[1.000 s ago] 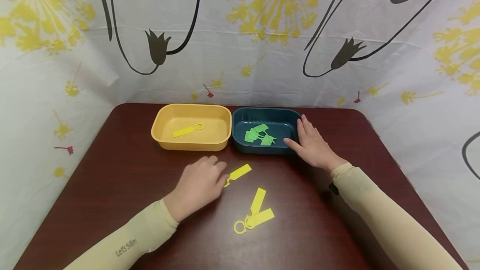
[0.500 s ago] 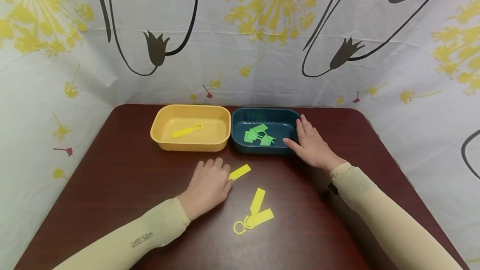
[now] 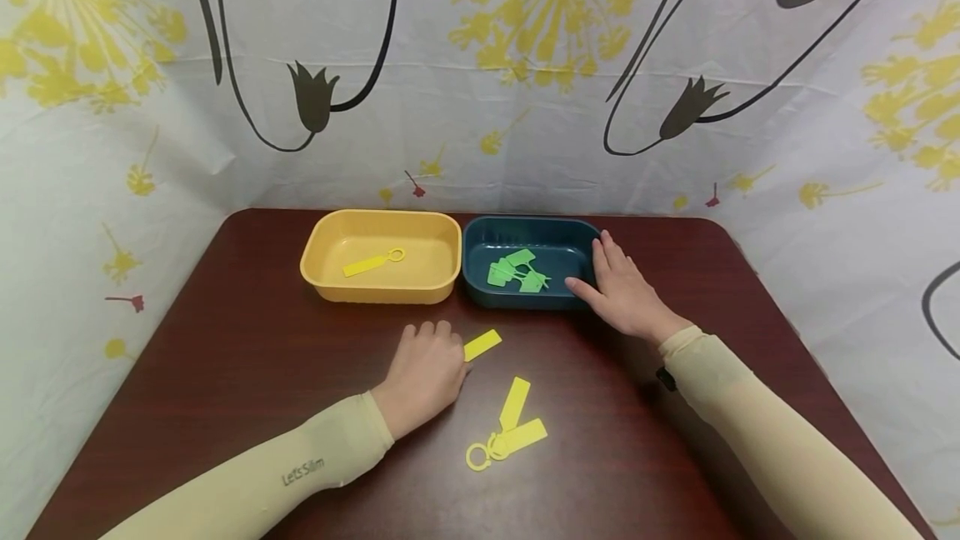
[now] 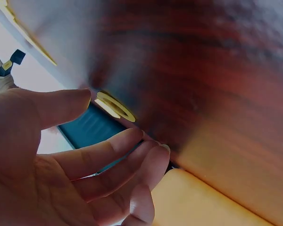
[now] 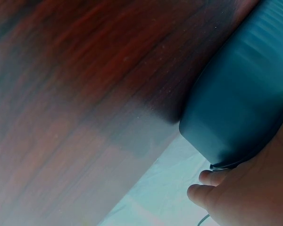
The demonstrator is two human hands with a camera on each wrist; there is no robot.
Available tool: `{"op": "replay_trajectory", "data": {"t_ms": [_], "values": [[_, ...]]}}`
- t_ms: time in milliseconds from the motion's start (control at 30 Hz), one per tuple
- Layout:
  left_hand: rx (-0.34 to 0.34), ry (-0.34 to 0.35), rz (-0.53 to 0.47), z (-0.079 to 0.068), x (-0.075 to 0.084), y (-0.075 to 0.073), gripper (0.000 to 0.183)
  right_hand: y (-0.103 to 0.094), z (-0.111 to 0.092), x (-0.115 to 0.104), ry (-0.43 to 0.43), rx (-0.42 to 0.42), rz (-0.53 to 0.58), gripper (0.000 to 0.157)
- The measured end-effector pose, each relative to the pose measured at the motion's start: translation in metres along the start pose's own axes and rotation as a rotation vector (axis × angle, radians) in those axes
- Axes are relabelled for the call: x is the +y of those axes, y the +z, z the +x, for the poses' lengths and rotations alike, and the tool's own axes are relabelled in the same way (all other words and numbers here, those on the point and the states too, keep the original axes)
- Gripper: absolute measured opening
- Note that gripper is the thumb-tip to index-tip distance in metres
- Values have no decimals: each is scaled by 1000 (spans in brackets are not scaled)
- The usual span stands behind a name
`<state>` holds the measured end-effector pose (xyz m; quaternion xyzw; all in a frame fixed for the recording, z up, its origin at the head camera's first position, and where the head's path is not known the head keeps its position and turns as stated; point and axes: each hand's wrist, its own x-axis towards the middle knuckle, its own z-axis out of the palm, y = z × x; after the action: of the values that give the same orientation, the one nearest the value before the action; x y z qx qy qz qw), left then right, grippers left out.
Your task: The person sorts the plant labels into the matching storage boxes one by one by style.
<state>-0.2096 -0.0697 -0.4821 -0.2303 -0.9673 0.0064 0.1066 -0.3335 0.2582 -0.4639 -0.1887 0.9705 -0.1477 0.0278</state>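
A: Which thing is the largest there?

B: It is the dark red-brown table point(image 3: 637, 440). At its far side stand the yellow tray point(image 3: 381, 294) and the blue tray point(image 3: 517, 300), side by side.

A: And how are the hands?

B: The right hand point(image 3: 626, 290) rests at the right end of the blue tray, its fingers straight. The left hand point(image 3: 423, 377) has thumb and fingers parted, holding nothing; the ring of the nearest yellow tag point(image 3: 482, 345) shows between them.

A: Where are the other tags?

B: Two yellow tags point(image 3: 515, 403) lie closer to the person; another is in the yellow tray. The green tags point(image 3: 510, 269) are inside the blue one.
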Motion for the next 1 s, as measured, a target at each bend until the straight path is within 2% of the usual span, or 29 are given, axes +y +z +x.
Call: {"op": "replay_trajectory", "data": {"t_ms": [167, 433, 633, 1000], "values": [[26, 15, 21, 0, 3, 2, 34, 0, 0, 0, -5, 4, 3, 99], [68, 52, 55, -1, 7, 2, 16, -1, -1, -1, -5, -3, 12, 99], [55, 61, 76, -1, 7, 1, 8, 0, -1, -1, -3, 7, 17, 99], [-4, 25, 44, -6, 9, -1, 15, 0, -1, -2, -4, -7, 15, 98]]}}
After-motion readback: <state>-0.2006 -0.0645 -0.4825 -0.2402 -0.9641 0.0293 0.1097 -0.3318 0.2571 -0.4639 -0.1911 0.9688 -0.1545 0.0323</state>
